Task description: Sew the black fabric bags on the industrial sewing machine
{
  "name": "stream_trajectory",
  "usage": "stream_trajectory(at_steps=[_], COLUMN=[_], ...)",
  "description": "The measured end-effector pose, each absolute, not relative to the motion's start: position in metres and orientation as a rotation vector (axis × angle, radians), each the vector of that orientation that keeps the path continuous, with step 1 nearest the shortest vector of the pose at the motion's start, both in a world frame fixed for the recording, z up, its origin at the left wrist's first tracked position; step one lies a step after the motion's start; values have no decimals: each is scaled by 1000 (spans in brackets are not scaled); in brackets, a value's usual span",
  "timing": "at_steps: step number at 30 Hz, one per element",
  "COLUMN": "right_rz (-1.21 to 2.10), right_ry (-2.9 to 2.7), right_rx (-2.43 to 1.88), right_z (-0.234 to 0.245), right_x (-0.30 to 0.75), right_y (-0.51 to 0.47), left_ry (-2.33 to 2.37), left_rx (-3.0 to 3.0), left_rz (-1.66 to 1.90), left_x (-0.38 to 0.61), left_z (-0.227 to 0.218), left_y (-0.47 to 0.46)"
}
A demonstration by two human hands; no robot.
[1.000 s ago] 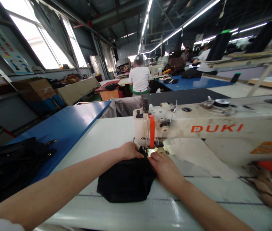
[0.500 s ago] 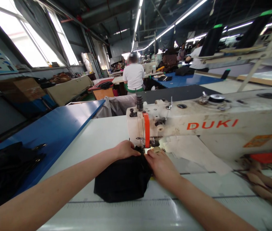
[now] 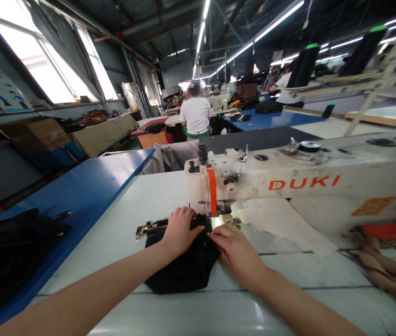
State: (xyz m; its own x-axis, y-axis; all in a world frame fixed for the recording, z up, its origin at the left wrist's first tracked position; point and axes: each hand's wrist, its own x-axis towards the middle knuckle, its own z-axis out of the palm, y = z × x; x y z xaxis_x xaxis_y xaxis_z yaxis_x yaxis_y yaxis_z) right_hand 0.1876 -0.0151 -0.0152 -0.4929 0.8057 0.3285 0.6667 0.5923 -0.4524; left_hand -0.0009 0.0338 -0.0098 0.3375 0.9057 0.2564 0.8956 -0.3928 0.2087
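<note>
A black fabric pouch (image 3: pixel 184 273) with a gold zipper (image 3: pixel 154 226) along its upper edge lies on the pale sewing table. Its top right part is under the needle area of a white sewing machine (image 3: pixel 302 168). My left hand (image 3: pixel 183 229) presses over the zipper edge, thumb and fingers closed on the cloth. On the other side, my right hand (image 3: pixel 234 245) pinches the pouch's edge just in front of the presser foot, fingertips close to my left thumb. The hands hide the exact stitching spot.
Black bags (image 3: pixel 12 254) with metal clasps lie on a blue table (image 3: pixel 89 182) at the left. White paper sheets (image 3: pixel 278 224) rest under the machine arm. Thread cones (image 3: pixel 302 66) stand at the right. A person in a white shirt (image 3: pixel 195 114) sits ahead.
The left hand has shifted its hold on the pouch, with its fingers now lying over the top. The zipper and its metal end have come into view left of that hand.
</note>
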Motion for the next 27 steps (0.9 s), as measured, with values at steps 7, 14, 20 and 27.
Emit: stream_trajectory(at_steps=[7, 14, 20, 27], right_rz=[323, 135, 163, -37], right_ry=[-2387, -2492, -2410, -2543], right_rx=[-1066, -979, -1129, -1234], right_z=[-16, -19, -10, -11], right_x=[187, 186, 196, 191], right_y=[-16, -13, -11, 2], left_ry=[1439, 921, 985, 980], left_rx=[2929, 3022, 2897, 2865], left_rz=[647, 521, 558, 537], left_x=[1, 0, -6, -8], left_z=[-13, -7, -9, -7], left_y=[16, 18, 14, 12])
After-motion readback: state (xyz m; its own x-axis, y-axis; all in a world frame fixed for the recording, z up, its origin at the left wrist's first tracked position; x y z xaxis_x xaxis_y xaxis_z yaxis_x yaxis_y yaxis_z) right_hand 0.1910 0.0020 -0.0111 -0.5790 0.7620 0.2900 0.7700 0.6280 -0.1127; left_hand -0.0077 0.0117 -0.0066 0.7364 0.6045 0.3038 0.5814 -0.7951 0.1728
